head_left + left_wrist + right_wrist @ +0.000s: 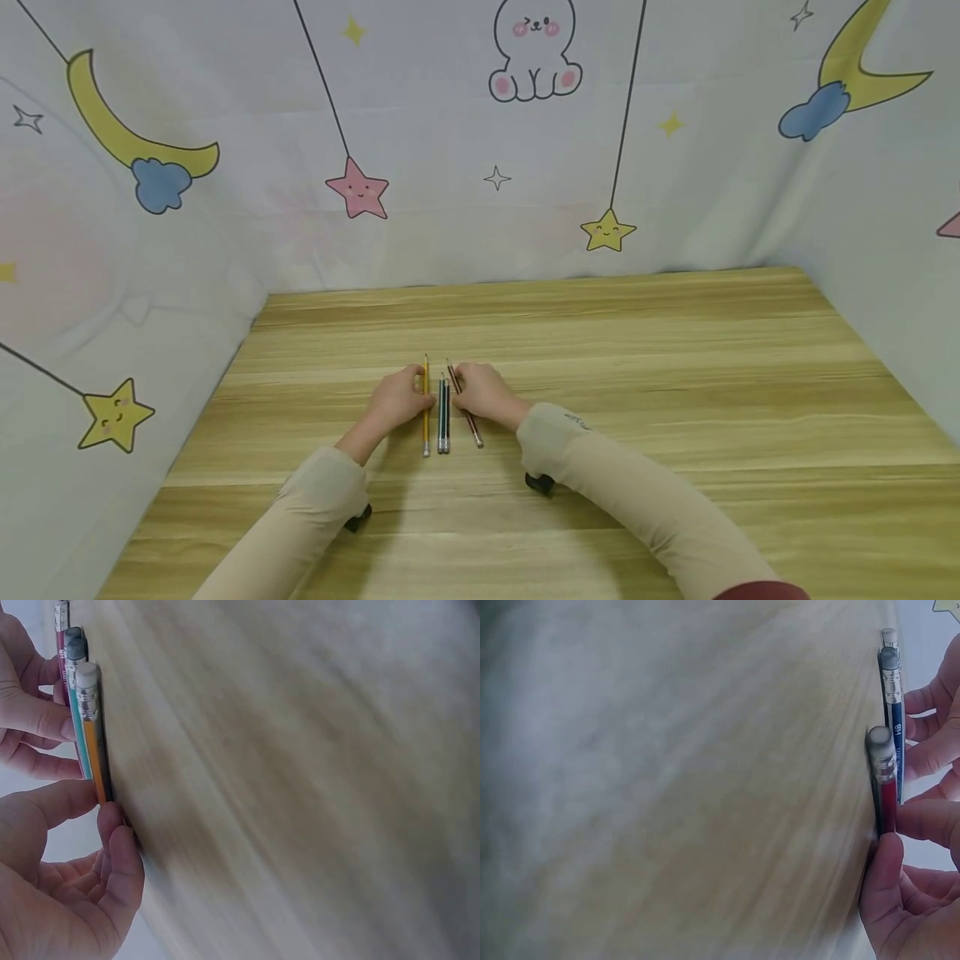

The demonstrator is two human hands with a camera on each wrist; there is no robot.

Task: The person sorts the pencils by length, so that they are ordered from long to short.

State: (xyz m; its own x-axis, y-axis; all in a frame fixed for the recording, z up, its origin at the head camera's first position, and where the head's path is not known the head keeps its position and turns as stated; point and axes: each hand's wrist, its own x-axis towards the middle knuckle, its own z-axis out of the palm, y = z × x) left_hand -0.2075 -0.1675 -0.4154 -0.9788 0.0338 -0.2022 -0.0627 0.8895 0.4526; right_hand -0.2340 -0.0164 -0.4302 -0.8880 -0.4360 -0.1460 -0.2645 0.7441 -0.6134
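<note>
My left hand (396, 398) pinches a yellow pencil (426, 429) between thumb and fingers. A dark red pencil (472, 427), slanted with its eraser end toward the right, is pinched by my right hand (487, 393). Between the two hands lie two dark pencils (441, 421) side by side, one greenish (81, 735) and one blue with HB lettering (897, 731). All the eraser ends point toward me. In the left wrist view, the yellow pencil's white eraser (88, 673) is nearest. The red pencil's eraser (880, 736) is foremost in the right wrist view.
The pencils lie on a wood-grain table (637, 358). A pale cloth (450, 233) printed with stars and moons hangs behind it and along both sides. Beneath each sleeve cuff a small black device (539, 483) shows.
</note>
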